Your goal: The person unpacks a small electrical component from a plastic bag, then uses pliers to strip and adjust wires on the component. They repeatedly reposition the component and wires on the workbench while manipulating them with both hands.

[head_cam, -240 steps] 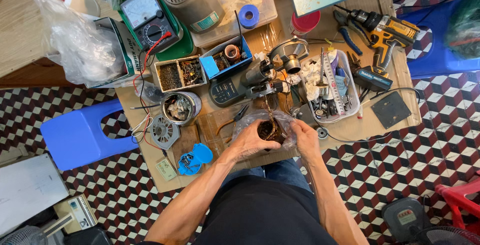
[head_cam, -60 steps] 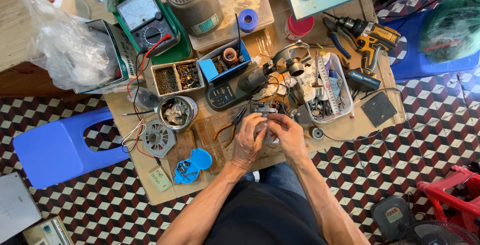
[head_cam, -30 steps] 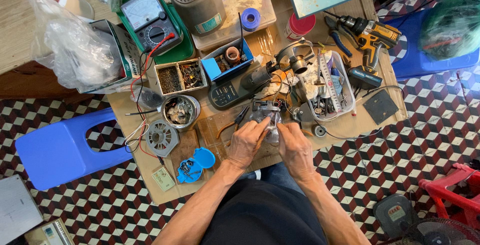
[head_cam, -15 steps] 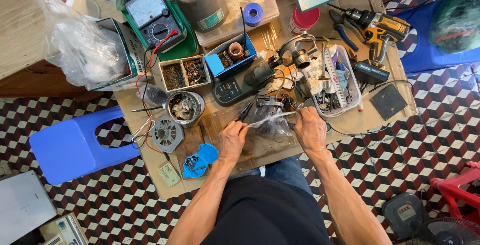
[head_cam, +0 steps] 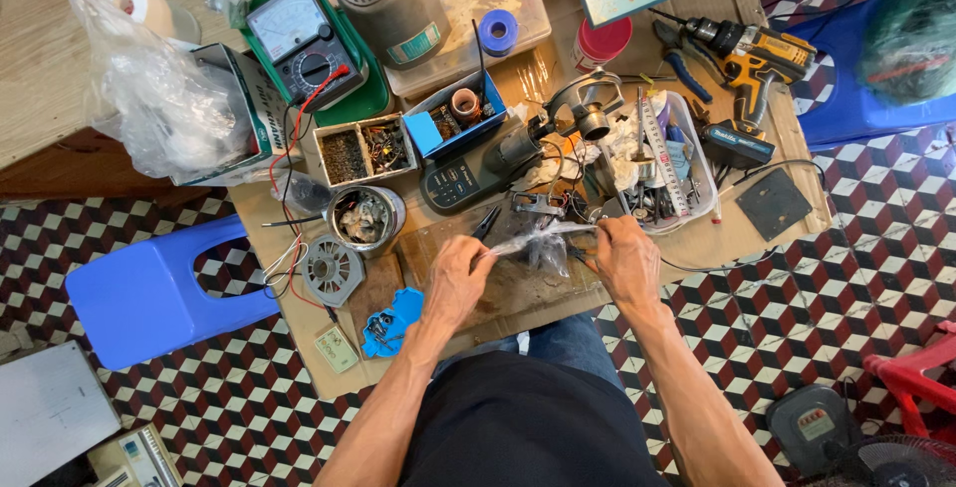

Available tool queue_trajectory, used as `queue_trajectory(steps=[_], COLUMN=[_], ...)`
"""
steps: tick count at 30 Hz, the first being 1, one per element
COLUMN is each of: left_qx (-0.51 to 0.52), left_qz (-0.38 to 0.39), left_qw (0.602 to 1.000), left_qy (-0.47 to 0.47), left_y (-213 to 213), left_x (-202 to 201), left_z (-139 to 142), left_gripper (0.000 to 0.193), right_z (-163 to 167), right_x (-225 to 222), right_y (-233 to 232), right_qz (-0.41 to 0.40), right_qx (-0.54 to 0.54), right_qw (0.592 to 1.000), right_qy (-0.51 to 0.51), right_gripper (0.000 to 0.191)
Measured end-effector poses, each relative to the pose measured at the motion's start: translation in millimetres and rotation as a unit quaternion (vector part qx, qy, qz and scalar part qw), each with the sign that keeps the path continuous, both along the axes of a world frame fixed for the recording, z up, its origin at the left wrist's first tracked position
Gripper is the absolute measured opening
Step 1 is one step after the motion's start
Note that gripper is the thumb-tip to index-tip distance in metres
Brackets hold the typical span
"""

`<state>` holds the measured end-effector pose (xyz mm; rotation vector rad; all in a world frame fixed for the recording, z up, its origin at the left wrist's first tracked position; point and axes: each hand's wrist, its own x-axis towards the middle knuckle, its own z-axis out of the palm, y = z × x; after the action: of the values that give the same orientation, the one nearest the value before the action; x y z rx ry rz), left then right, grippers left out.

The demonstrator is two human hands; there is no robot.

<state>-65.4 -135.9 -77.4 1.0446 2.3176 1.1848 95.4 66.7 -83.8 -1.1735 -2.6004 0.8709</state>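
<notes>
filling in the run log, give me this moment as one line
left hand grips plastic bag end | right hand grips other end | bag stretched above workbench

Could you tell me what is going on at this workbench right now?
A person sits at a cluttered low table and holds a small clear plastic bag stretched between the left hand and the right hand. Around it lie a multimeter, a cordless drill and trays of parts.

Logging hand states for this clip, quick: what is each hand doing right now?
Left hand: closed, grip on one end of the clear plastic bag.
Right hand: closed, grip on the bag's other end.
</notes>
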Motion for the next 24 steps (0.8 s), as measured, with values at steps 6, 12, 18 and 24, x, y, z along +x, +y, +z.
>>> queue_trajectory(steps=[6,12,18,24], left_qx=[-0.033,-0.01,-0.023,-0.046], left_qz=[-0.008,-0.134,-0.252,-0.256], left_qw=[0.948,0.967,0.963,0.963], left_qy=[-0.316,-0.215,-0.094,-0.07], left_y=[62,73,56,55], left_x=[17,15,5,5], left_z=[-3,-27,-46,-49], left_gripper=[0.025,0.026,0.02,0.018], right_z=[44,61,35,-7], right_x=[9,-14,-21,-19], right_y=[-30,-38,-22,7], right_qz=[0.08,0.12,0.025,0.024], right_qx=[0.015,0.005,-0.274,-0.477], right_qw=[0.995,0.988,0.959,0.877], right_qy=[-0.052,0.096,0.07,0.061], right_gripper=[0.012,0.013,0.026,0.029])
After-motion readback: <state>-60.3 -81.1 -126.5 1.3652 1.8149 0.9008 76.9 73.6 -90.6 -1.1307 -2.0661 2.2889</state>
